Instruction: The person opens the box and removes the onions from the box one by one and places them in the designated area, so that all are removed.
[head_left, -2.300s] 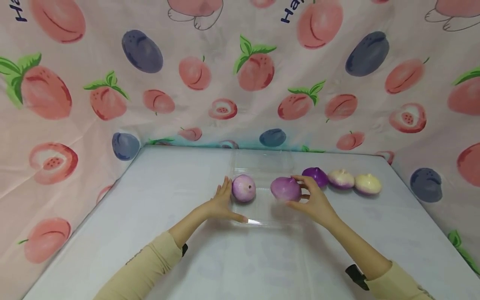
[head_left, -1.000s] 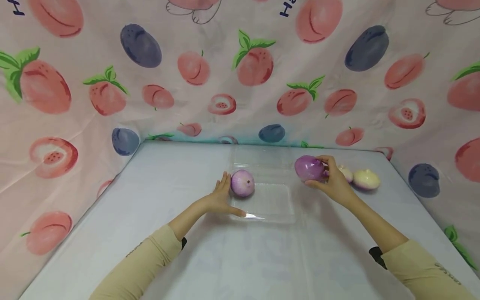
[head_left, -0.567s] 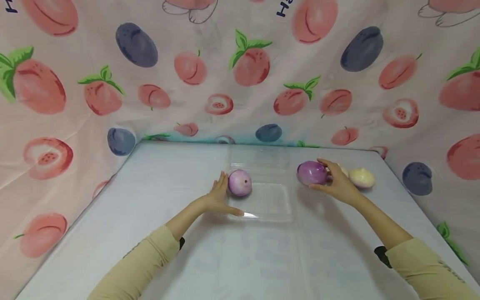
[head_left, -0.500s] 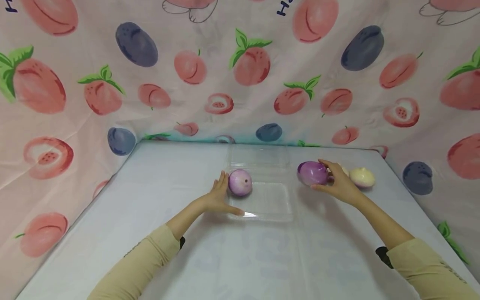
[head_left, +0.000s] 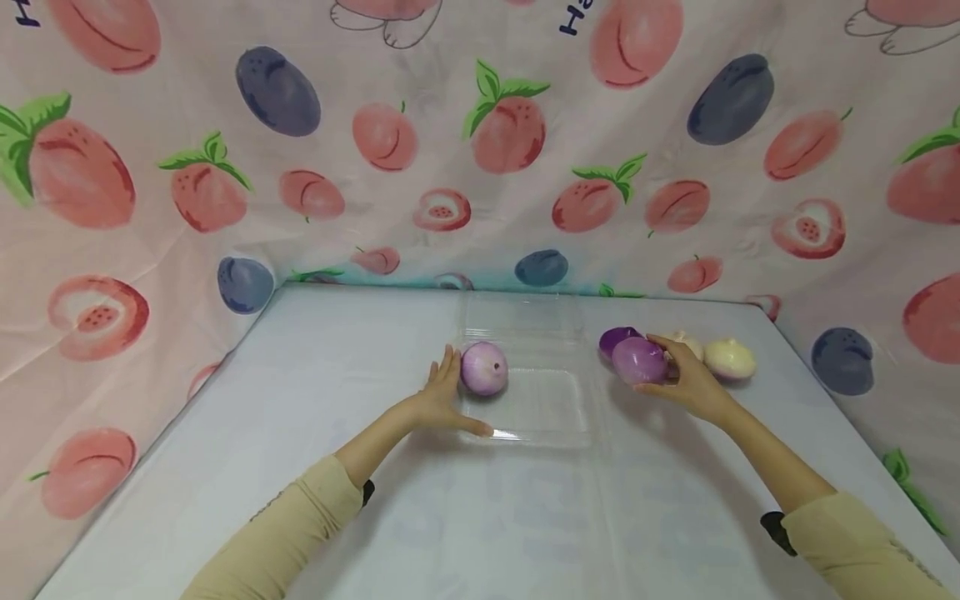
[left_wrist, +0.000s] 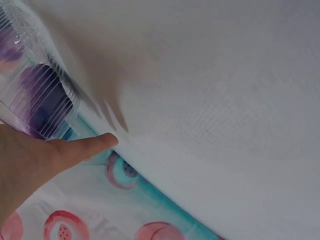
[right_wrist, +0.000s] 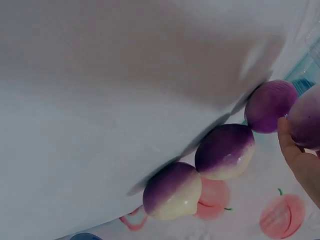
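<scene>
My right hand (head_left: 693,385) grips a light purple onion (head_left: 639,361) between thumb and fingers, right in front of a dark purple onion (head_left: 617,340). In the right wrist view this held onion (right_wrist: 307,117) is cut by the right edge. My left hand (head_left: 433,406) lies along the left side of a clear plastic box (head_left: 543,408), fingers straight and thumb stretched along its front rim. Inside the box, at its left end, sits a pale purple onion (head_left: 484,368) beside the left fingers. The left wrist view shows an onion (left_wrist: 47,100) through the ribbed box wall.
Behind the box lies its clear lid (head_left: 521,315), opened flat toward the back. A white-topped onion (head_left: 686,343), partly hidden by my right hand, and a yellowish-white onion (head_left: 730,359) stand to the right. Fruit-printed cloth (head_left: 450,108) hangs behind the white table (head_left: 360,350).
My right hand has carried the light purple onion from over the box rightward, then slightly nearer, uncovering part of the dark purple onion. My left hand stays at the box.
</scene>
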